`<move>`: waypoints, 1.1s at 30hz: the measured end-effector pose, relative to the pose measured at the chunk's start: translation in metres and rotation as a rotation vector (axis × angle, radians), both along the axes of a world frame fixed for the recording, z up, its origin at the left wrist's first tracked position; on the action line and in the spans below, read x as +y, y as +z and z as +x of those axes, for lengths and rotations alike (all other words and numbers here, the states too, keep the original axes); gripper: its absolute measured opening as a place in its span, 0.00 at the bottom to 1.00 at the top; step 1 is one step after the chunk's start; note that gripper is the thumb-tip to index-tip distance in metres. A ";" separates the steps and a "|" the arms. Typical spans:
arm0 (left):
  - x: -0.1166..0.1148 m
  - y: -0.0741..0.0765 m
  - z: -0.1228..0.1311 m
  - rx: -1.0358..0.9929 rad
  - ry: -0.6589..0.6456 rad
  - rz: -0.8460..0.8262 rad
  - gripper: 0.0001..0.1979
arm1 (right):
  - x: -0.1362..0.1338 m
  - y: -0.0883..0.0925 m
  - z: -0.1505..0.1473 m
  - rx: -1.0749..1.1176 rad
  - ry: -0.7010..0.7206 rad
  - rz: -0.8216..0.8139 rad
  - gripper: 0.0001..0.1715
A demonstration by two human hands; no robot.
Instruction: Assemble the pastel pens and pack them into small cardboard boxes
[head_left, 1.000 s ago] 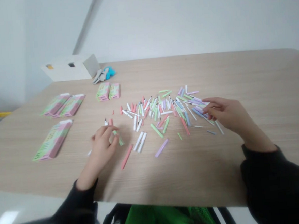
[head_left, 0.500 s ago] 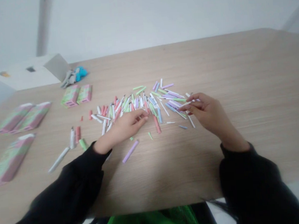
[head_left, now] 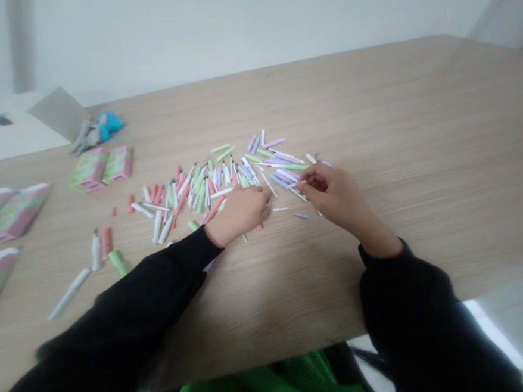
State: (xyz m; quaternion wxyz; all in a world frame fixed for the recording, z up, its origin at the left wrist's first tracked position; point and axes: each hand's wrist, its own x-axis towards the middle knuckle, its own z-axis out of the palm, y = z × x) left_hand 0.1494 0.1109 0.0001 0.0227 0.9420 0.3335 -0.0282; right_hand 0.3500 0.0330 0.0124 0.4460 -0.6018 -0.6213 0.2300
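Many slim pen parts in white, red, green, purple and blue lie in a loose pile (head_left: 202, 191) across the table. My left hand (head_left: 242, 212) is low over the pile's front edge with its fingers curled down. The end of a red pen part (head_left: 260, 226) shows beneath it; whatever its fingertips hold is hidden. At the pile's right side, my right hand (head_left: 335, 197) pinches a thin white stick (head_left: 293, 185) between thumb and fingers. Just in front of the hands lie a small white piece (head_left: 279, 209) and a blue piece (head_left: 301, 216).
On the left stand pink-and-green boxes (head_left: 118, 163), with longer ones (head_left: 16, 213) nearer the edge. A white box (head_left: 19, 129) and a grey-and-blue bundle (head_left: 104, 128) are at the back. Apart from the pile lie a white pen (head_left: 70, 293) and a green part (head_left: 119, 262).
The view has swung right, so everything sits further left. My left hand has moved right over the pile and now covers most of the red part. My right hand keeps its pinch.
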 end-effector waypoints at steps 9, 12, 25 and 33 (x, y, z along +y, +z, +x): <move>-0.004 -0.003 0.002 0.052 -0.046 0.024 0.11 | -0.006 0.006 -0.003 -0.122 -0.052 0.009 0.00; -0.001 -0.001 0.003 0.075 -0.064 0.045 0.12 | -0.006 0.007 -0.003 -0.153 -0.057 0.010 0.00; 0.003 -0.015 0.017 -0.042 -0.204 0.045 0.17 | 0.007 -0.017 0.016 -0.308 -0.120 -0.073 0.03; 0.017 -0.026 0.029 -0.072 -0.284 0.027 0.13 | 0.008 -0.016 0.019 -0.341 -0.152 -0.049 0.03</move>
